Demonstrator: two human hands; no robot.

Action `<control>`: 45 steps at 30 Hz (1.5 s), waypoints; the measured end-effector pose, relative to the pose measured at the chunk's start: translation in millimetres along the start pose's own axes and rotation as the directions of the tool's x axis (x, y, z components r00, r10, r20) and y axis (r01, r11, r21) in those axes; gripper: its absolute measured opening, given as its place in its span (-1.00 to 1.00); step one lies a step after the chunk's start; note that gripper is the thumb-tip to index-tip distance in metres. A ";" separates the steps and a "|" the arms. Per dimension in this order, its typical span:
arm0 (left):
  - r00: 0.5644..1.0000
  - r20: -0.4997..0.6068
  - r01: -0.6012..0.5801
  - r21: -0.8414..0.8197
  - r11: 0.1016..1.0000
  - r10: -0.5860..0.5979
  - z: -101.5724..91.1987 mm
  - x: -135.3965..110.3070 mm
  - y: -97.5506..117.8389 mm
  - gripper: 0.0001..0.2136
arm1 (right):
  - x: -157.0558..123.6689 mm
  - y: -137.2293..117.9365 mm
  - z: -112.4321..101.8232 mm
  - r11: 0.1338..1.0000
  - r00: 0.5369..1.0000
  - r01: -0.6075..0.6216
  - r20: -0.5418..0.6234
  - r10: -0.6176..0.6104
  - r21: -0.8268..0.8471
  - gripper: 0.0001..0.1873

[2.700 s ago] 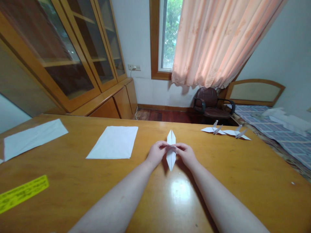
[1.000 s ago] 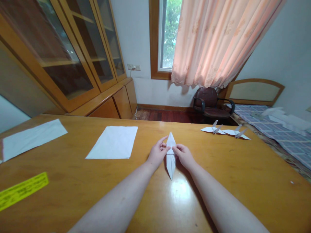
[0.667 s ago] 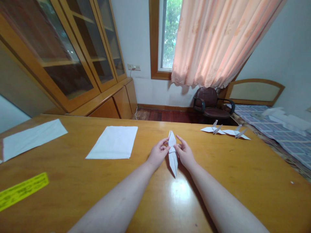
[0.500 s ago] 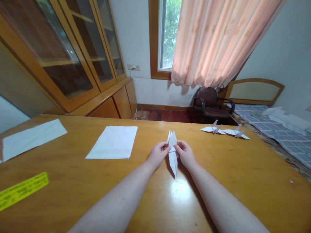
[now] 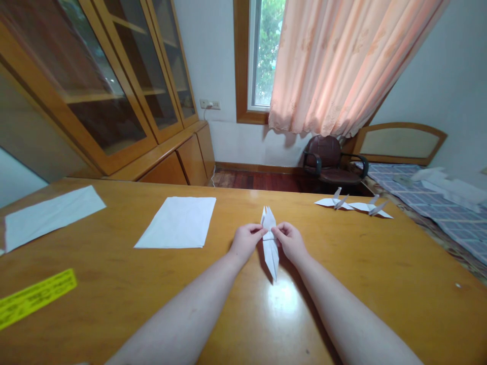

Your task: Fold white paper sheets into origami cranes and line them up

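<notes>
Between my two hands is a long, narrow piece of folded white paper [image 5: 271, 256], with split points at its far end and one point toward me. My left hand [image 5: 245, 240] pinches its left edge near the middle, thumb on top. On the opposite edge, my right hand [image 5: 289, 241] grips it the same way. A crease line crosses the paper between my thumbs. The fingers beneath the paper are partly hidden. Two finished paper cranes [image 5: 337, 202] stand in a row at the far right of the wooden table [image 5: 353, 274].
A stack of white paper sheets [image 5: 178, 223] lies left of my hands. Farther left is a white paper strip [image 5: 53, 218], with a yellow label [image 5: 38, 299] nearer me. Beyond the table are an office chair [image 5: 329, 159], a bed [image 5: 437, 197] and a glass-door cabinet [image 5: 133, 76].
The folded paper has tilted slightly, its near tip now a little lower in view and its far points less spread. Both hands keep their hold with barely any movement.
</notes>
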State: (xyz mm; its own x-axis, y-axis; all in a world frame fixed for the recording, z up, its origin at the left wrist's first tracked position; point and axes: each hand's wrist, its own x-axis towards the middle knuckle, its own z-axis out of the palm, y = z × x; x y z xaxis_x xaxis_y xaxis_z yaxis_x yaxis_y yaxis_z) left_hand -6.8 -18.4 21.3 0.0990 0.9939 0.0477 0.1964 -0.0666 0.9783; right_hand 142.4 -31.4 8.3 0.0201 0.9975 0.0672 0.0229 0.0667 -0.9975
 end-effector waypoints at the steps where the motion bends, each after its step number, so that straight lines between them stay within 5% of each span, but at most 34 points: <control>1: 1.000 -0.005 -0.005 -0.007 1.000 0.005 0.3 0.1 -0.6 -0.85 | 0.0 -0.1 0.6 1.000 1.000 -0.004 -0.002 0.004 0.015 -0.64; 12: 0.999 0.038 0.025 -0.261 0.965 -0.015 3.3 3.9 -13.2 -0.52 | 3.2 3.7 2.3 0.991 0.999 -0.042 0.000 0.042 0.130 -0.61; 18: 0.996 0.085 0.056 -0.251 0.966 -0.036 2.5 9.2 -21.4 -0.74 | 1.6 2.6 4.3 0.988 0.996 -0.075 0.062 0.068 0.133 -0.60; 24: 0.993 0.102 0.078 -0.282 0.956 -0.051 1.0 10.5 -19.9 -0.74 | -0.8 3.7 5.3 0.983 0.980 -0.108 0.179 0.081 0.149 -0.63; 30: 0.994 0.100 0.068 -0.242 0.968 -0.045 -0.1 10.4 -19.6 -0.74 | -0.1 4.0 4.4 0.985 0.980 -0.127 0.171 0.106 0.115 -0.61; 45: 0.999 -0.054 -0.002 -0.213 0.977 -0.009 -3.4 6.7 -7.6 -0.78 | -1.3 4.5 2.3 0.990 0.947 -0.134 0.291 0.137 -0.033 -0.66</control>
State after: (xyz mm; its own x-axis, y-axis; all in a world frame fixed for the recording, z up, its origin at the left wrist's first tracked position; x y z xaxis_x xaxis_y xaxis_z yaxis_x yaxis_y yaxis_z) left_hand -10.9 -10.9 14.9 0.0447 0.9978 0.0494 -0.0162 -0.0487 0.9987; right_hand 140.2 -32.4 3.7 -0.2690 0.9598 -0.0797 0.0526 -0.0680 -0.9963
